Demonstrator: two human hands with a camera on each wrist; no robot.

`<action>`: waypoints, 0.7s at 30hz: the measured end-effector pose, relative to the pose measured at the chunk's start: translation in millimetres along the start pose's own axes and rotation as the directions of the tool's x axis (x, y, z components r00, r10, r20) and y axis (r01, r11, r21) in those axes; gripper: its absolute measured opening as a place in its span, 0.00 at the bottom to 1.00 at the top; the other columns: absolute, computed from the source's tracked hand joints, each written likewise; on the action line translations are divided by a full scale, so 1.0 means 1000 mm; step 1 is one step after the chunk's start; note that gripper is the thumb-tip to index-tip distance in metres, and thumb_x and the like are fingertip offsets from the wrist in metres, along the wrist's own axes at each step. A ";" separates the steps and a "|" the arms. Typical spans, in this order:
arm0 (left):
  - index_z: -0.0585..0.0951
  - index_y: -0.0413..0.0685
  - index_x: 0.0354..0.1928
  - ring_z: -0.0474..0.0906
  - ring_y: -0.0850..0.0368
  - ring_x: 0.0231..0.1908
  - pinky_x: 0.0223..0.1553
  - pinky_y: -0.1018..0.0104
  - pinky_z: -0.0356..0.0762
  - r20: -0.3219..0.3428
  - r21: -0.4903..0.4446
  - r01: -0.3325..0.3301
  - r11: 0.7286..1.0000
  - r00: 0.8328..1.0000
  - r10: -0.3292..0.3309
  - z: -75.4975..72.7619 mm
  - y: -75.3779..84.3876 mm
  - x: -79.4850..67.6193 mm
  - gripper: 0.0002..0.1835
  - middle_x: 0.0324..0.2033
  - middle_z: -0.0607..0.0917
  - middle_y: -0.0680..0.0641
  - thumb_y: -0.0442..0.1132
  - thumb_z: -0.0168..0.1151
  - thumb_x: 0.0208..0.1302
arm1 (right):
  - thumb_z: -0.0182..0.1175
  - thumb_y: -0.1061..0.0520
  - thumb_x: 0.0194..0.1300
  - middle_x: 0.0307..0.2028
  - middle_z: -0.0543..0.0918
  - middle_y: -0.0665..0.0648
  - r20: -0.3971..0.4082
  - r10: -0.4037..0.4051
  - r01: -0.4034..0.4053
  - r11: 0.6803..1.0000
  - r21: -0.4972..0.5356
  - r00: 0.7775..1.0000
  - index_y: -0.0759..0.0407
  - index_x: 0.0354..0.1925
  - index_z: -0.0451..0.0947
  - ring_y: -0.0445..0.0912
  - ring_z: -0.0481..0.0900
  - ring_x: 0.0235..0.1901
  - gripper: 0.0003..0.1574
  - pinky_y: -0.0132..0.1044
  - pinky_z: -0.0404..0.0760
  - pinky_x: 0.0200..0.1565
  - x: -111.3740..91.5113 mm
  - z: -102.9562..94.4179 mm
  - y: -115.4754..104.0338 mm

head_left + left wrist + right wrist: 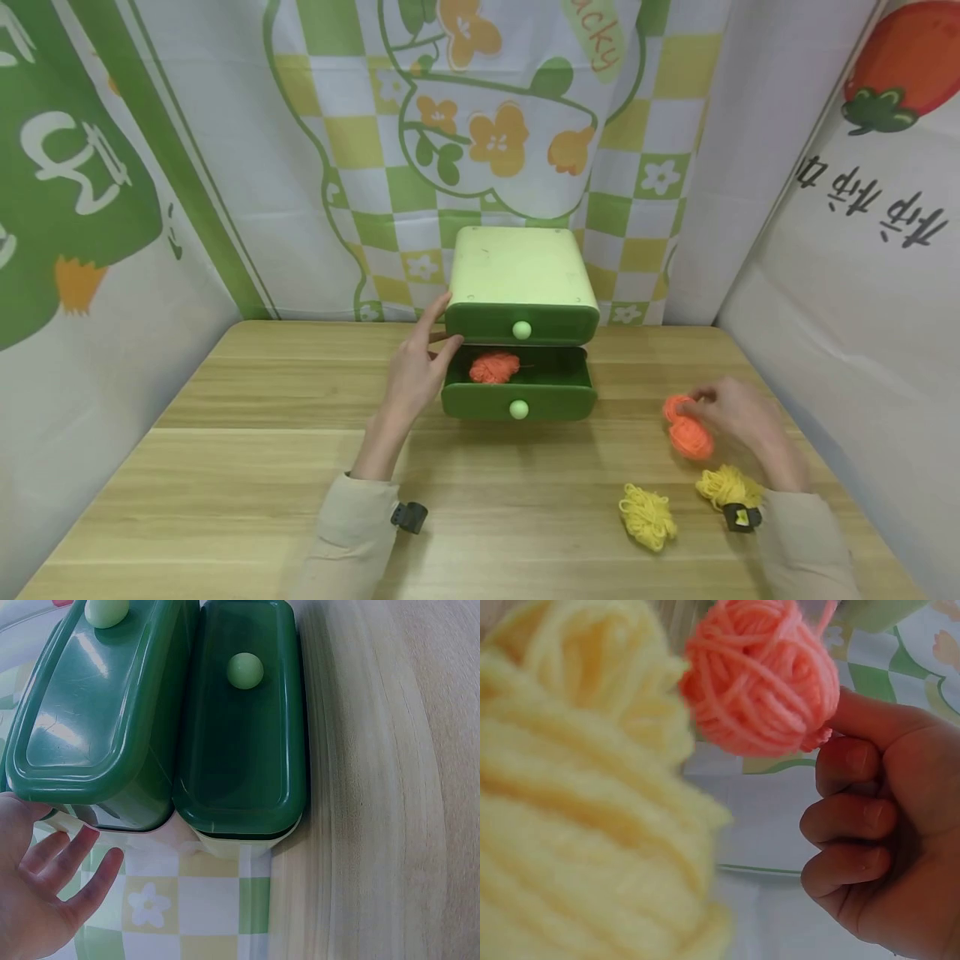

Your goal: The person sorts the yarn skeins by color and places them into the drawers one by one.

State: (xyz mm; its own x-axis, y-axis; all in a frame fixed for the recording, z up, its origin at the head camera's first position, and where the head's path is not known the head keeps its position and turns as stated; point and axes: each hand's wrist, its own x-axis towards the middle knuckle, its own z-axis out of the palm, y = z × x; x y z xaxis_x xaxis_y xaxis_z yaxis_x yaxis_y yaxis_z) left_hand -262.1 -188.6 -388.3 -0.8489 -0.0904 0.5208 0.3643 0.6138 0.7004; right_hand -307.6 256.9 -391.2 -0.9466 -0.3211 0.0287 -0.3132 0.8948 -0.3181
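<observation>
left hand spread loosely, touching a green two-drawer box, right hand curled, pinching bright orange yarn, near two yellow yarn bundles

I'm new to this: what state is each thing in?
Lower drawer: pulled open in the head view.
Upper drawer: looks closed in the head view but juts out in the left wrist view; unclear.
Red yarn: bundled, inside the lower drawer.
Orange yarn: bundled, pinched by the right hand.
Nearer yellow yarn: loosely bundled, on the table.
Farther yellow yarn: bundled, partly hidden.
Left hand: fingers apart, at the upper drawer's left edge.
</observation>
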 end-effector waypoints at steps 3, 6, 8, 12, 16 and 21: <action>0.60 0.67 0.75 0.85 0.44 0.51 0.43 0.53 0.87 -0.004 0.004 0.005 1.000 1.000 -0.005 0.000 0.001 -0.001 0.35 0.71 0.70 0.49 0.41 0.61 0.71 | 0.64 0.36 0.64 0.26 0.81 0.50 -0.027 -0.010 0.011 1.000 0.017 1.000 0.55 0.36 0.86 0.44 0.72 0.26 0.24 0.35 0.68 0.25 0.000 -0.001 -0.005; 0.61 0.67 0.75 0.85 0.44 0.51 0.42 0.53 0.88 -0.001 0.006 -0.004 1.000 1.000 0.004 0.001 0.001 -0.001 0.34 0.71 0.70 0.48 0.41 0.61 0.71 | 0.64 0.36 0.64 0.26 0.81 0.49 -0.065 -0.018 0.019 1.000 0.017 0.998 0.54 0.36 0.86 0.42 0.72 0.26 0.23 0.35 0.68 0.26 -0.002 -0.003 -0.010; 0.61 0.67 0.75 0.85 0.44 0.51 0.42 0.53 0.87 0.002 -0.001 -0.012 1.000 1.000 0.012 0.002 0.001 0.000 0.34 0.71 0.70 0.48 0.41 0.61 0.71 | 0.64 0.37 0.64 0.26 0.82 0.49 -0.093 -0.033 0.034 0.999 0.010 0.995 0.54 0.34 0.86 0.42 0.73 0.26 0.22 0.34 0.69 0.27 -0.003 -0.005 -0.012; 0.61 0.68 0.75 0.85 0.45 0.51 0.43 0.53 0.87 0.000 -0.014 -0.016 1.000 1.000 0.016 0.004 0.001 0.001 0.34 0.71 0.70 0.49 0.42 0.61 0.71 | 0.62 0.37 0.66 0.23 0.80 0.49 -0.143 -0.058 0.058 0.998 -0.005 0.988 0.53 0.29 0.83 0.42 0.71 0.23 0.23 0.33 0.67 0.25 -0.005 -0.007 -0.020; 0.61 0.68 0.75 0.85 0.44 0.51 0.43 0.54 0.87 -0.005 -0.021 -0.014 1.000 1.000 0.014 0.003 0.001 0.001 0.35 0.71 0.70 0.49 0.41 0.61 0.71 | 0.60 0.36 0.68 0.21 0.76 0.50 -0.169 -0.058 0.061 0.998 0.013 0.984 0.56 0.31 0.81 0.43 0.68 0.21 0.25 0.33 0.64 0.23 -0.005 -0.009 -0.034; 0.61 0.67 0.75 0.85 0.44 0.51 0.43 0.53 0.87 -0.009 -0.021 -0.002 1.000 1.000 0.001 0.000 0.000 -0.001 0.34 0.71 0.71 0.49 0.42 0.61 0.71 | 0.59 0.36 0.68 0.23 0.80 0.50 -0.212 -0.075 0.078 0.997 0.008 0.974 0.57 0.33 0.82 0.43 0.70 0.21 0.26 0.34 0.67 0.24 -0.003 -0.010 -0.051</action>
State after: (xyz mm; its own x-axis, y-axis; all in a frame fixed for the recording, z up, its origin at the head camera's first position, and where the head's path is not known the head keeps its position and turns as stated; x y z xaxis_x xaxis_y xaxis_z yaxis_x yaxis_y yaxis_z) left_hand -261.4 -188.8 -388.3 -0.8448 -0.0968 0.5262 0.3737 0.5971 0.7098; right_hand -289.3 215.0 -365.9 -0.9151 -0.3142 0.2526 -0.3858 0.8643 -0.3226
